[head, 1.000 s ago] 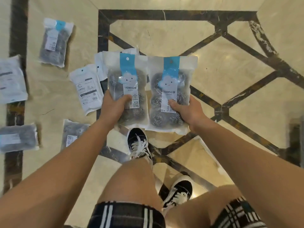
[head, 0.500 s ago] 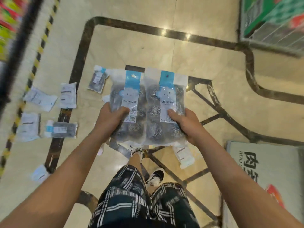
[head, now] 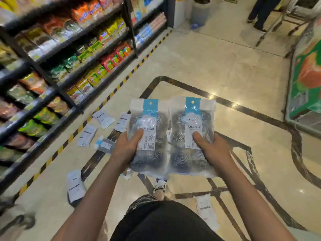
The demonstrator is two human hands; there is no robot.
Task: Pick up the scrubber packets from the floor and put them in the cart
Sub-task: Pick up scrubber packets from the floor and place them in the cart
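Observation:
I hold two clear scrubber packets with blue headers side by side at waist height. My left hand (head: 126, 148) grips the left packet (head: 149, 122), thumb on its label. My right hand (head: 212, 148) grips the right packet (head: 191, 119) the same way. Several more packets lie on the floor: a face-up one (head: 104, 145) left of my left hand, white-backed ones (head: 103, 118) beyond it, one (head: 75, 185) near my left arm and one (head: 206, 211) by my right arm. No cart shows clearly; a blurred dark frame (head: 20, 221) sits at the lower left.
Stocked shelves (head: 57, 66) run along the left behind a yellow-black floor stripe (head: 111, 94). A green display freezer (head: 305, 87) stands at the right. Another person's legs (head: 260, 13) and a metal frame (head: 284, 20) are at the far top right. My shoe (head: 159, 185) is below the packets.
The view has risen from the floor to the aisle as I stood up. Both packets stay in my hands, now held higher; the shelves and freezer have come into view.

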